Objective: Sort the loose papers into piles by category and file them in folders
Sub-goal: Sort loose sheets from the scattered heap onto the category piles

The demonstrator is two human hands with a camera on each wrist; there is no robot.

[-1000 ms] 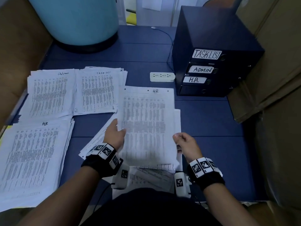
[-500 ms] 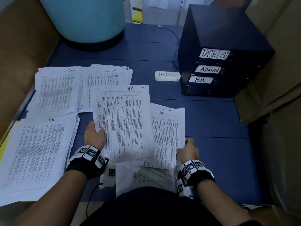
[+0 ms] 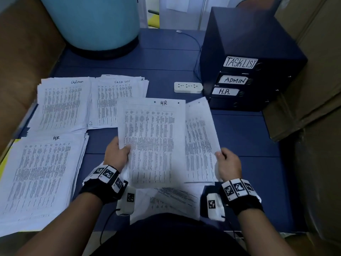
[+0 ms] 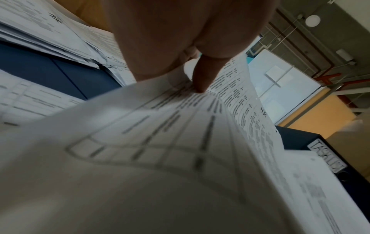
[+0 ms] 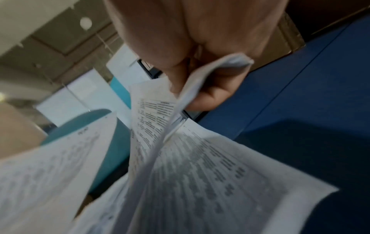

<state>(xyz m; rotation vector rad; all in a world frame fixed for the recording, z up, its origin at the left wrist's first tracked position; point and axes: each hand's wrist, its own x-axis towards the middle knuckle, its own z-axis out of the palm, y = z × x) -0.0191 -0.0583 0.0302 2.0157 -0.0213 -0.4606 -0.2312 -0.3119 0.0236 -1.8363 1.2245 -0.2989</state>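
- L hand [image 3: 116, 153] pinches the left edge of the HR sheet [image 3: 153, 141], thumb on top; sheet is lifted off the table [image 3: 249, 137], tilted toward the person.
- R hand [image 3: 228, 164] pinches the right edge of a second sheet [image 3: 200, 143], which lies partly under the HR sheet; its heading is hidden in the head view.
- Sorted piles sit on the left of the table: HR pile [image 3: 42, 174] nearest, Admin pile [image 3: 60, 104] and Task List pile [image 3: 118, 102] behind. More loose papers [image 3: 171, 198] lie under the hands, near the body.
- Folders [image 3: 239, 78] labelled TASKLIST, ADMIN, H.R. are stacked at the right, well apart from the piles.
- Handling, as I judge it: single sheets are light, floppy, slide easily on each other and crease if squeezed. Best held at mid-edge w/ thumb over, fingers under.
- L wrist view shows what head view can't: the thumb pressing down on the print and the sheet bowing.
- R wrist view, blurred, shows the sheet edge folding over the fingers, w/ several layers fanning out below.
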